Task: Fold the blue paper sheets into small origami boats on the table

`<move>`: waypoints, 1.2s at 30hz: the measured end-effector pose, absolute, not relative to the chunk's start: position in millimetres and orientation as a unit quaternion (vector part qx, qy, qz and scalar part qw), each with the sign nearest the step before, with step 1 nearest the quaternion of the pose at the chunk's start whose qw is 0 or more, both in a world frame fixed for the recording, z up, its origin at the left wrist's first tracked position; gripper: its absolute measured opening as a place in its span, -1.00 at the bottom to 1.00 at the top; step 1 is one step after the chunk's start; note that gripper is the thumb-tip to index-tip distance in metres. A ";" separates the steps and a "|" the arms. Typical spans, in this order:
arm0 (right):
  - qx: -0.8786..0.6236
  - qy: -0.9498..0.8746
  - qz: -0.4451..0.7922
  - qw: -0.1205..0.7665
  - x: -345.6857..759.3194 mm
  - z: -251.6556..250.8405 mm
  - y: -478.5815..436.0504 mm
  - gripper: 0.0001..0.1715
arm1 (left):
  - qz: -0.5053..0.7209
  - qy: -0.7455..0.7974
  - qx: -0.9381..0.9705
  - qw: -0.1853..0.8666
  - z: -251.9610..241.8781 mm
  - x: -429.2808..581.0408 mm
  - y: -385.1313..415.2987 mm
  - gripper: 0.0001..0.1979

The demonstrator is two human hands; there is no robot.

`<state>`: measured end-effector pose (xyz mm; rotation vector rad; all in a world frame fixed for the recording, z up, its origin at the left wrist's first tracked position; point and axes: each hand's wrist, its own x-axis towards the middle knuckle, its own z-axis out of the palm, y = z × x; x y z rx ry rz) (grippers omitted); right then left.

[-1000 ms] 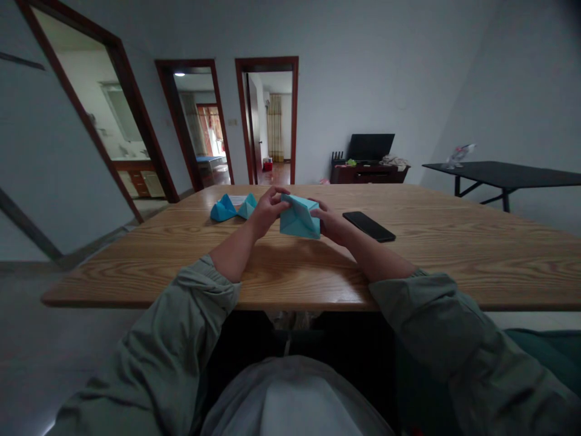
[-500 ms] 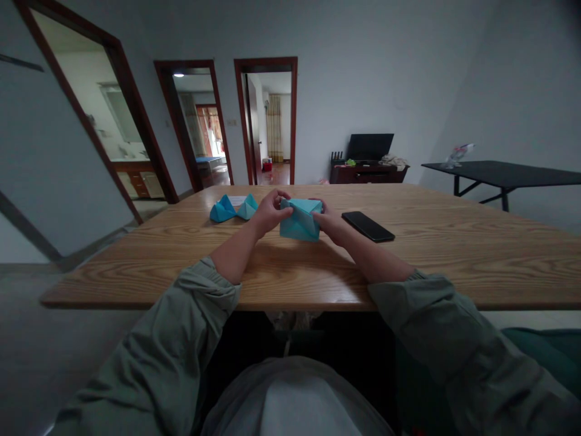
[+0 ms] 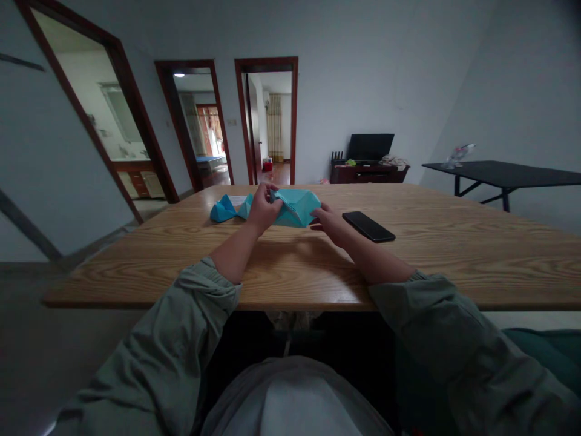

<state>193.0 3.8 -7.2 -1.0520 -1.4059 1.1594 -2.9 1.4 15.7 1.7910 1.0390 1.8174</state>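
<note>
A broad rectangular table of light-brown grained wood [image 3: 295, 278] is seen filling the foreground, and a black flat-topped table [image 3: 508, 172] is placed beyond its far right. The person's left hand [image 3: 264, 209] is clamped, thumb and fingers, on the left end of a light-blue folded paper form [image 3: 297, 209], which is held raised above the middle of the surface. The right hand [image 3: 330, 225] is set with its fingertips against the form's right end; whether it is closed on the paper cannot be told. A black rectangular phone [image 3: 368, 226] is laid slantwise to the right, nearer the far edge than the near one. Toward the far left corner, a deeper-blue folded paper piece [image 3: 222, 209] is seen beside a pale-blue folded paper piece [image 3: 244, 208], partly covered by the left hand. Behind them, a strip of white paper [image 3: 237, 200] is visible.
</note>
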 end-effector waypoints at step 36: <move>-0.431 -0.549 0.502 0.512 209.4 -2.4 11.0 -0.80 | 0.624 0.415 0.455 0.482 21.1 -26.6 16.4 -0.79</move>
